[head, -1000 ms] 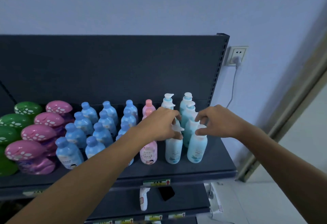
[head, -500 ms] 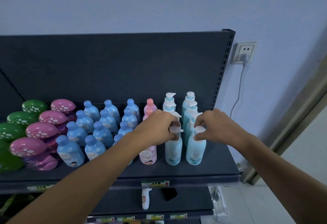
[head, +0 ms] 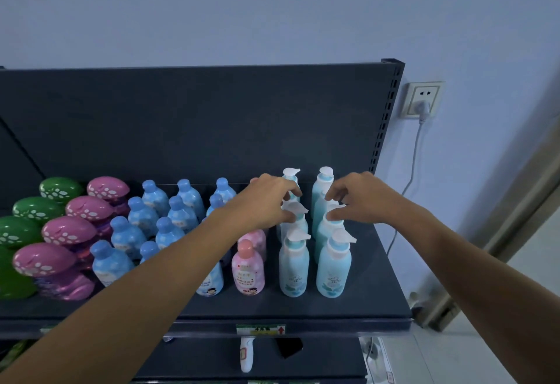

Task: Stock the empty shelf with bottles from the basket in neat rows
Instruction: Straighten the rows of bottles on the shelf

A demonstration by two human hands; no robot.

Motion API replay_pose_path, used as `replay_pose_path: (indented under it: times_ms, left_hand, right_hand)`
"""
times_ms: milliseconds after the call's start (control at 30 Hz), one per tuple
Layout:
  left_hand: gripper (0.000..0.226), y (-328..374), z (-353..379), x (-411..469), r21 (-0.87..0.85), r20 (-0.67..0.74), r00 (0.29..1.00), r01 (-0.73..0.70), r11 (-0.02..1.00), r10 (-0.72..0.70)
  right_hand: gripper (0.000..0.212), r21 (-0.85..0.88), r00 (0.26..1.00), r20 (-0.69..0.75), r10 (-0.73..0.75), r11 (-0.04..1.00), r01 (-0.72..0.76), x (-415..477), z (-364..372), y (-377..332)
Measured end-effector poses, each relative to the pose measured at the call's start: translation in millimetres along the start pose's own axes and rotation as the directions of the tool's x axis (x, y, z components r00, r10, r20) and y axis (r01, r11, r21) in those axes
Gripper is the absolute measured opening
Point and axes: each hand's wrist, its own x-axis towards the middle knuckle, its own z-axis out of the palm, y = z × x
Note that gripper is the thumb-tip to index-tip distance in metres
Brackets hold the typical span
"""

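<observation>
Probably squaring rows on dark metal shelf (head: 372, 292), with left hand (head: 266, 201) and right hand (head: 363, 198) grips pinched on pale-blue plastic pump bottles (head: 300, 223); next, turn nozzles parallel

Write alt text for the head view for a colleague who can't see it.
The left hand and right hand each pinch the pump of a pale blue bottle, one in each of two neighbouring columns on a dark shelf. Pink bottles, blue bottles and mushroom-capped bottles stand in rows further left.

Dim, bluish, even light; soft shadows, wide-angle bending at edges, slight softness
</observation>
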Motion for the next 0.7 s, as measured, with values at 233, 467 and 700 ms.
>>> replay_pose_path:
  times_ms: [233,467,700]
  left_hand:
    - [0.029,-0.6,11.7,9.0,0.018,-0.027,1.000,-0.016,1.000,0.017]
    - [0.030,-2.1,13.6,11.3,0.046,-0.041,0.998,-0.035,0.998,0.037]
    - [0.031,0.1,12.0,10.1,0.065,0.001,1.000,-0.029,0.997,0.029]
  right_hand:
    - [0.024,0.014,1.000,-0.019,0.004,1.000,-0.003,11.9,13.1,5.1]
    - [0.023,0.029,0.999,-0.040,0.017,0.999,-0.016,14.6,14.8,6.7]
    - [0.021,0.018,0.999,-0.036,0.031,0.999,-0.031,14.2,16.1,6.9]
